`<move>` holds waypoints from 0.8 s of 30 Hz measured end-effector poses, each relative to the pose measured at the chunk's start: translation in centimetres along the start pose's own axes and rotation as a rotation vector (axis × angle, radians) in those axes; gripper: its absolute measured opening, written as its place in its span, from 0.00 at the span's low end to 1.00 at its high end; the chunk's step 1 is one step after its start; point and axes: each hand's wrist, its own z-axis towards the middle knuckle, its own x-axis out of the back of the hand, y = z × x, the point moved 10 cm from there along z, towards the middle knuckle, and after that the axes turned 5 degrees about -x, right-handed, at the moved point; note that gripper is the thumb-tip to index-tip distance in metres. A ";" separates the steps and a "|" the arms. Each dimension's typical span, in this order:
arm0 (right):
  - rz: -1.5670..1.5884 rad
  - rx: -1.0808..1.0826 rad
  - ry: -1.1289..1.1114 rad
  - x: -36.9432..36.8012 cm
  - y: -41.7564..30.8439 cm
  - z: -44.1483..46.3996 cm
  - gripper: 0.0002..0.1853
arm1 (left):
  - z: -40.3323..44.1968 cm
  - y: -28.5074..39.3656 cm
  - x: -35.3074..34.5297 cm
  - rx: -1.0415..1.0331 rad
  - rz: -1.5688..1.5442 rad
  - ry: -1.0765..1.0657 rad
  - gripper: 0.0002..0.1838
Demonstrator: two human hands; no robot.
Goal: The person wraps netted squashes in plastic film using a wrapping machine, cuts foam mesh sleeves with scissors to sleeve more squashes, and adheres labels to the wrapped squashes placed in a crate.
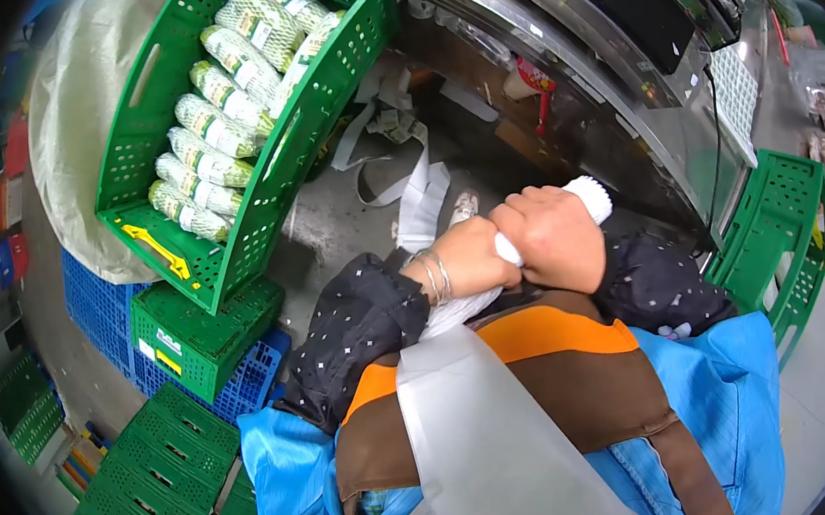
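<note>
Grasping the white ribbed bundle (588, 199) tightly in left hand (468, 257) and right hand (556, 237), both clenched side by side, held up between the brown apron (588, 400) and the front edge of the metal counter (667, 145). Best, probably, to squeeze evenly, twist or pull steadily, and guard the protruding end from snagging.

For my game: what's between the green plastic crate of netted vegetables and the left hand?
The head view shows a pale, flat strip over grey floor between crate and left hand.
</note>
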 end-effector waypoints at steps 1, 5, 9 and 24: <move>-0.029 0.008 -0.013 -0.8 -0.4 0.6 0.14 | -0.3 -1.0 0.5 0.011 -0.003 0.024 0.14; -0.179 -0.026 -0.097 -3.3 -1.6 2.6 0.11 | -1.5 -4.4 1.6 0.071 0.101 0.070 0.13; -0.145 -0.222 -0.161 -3.5 -0.9 3.7 0.05 | -2.4 0.2 5.2 -0.124 0.751 0.219 0.09; 2.414 -0.706 -0.737 -6.9 -7.8 0.5 0.14 | -6.8 11.6 4.7 -1.045 1.281 0.294 0.09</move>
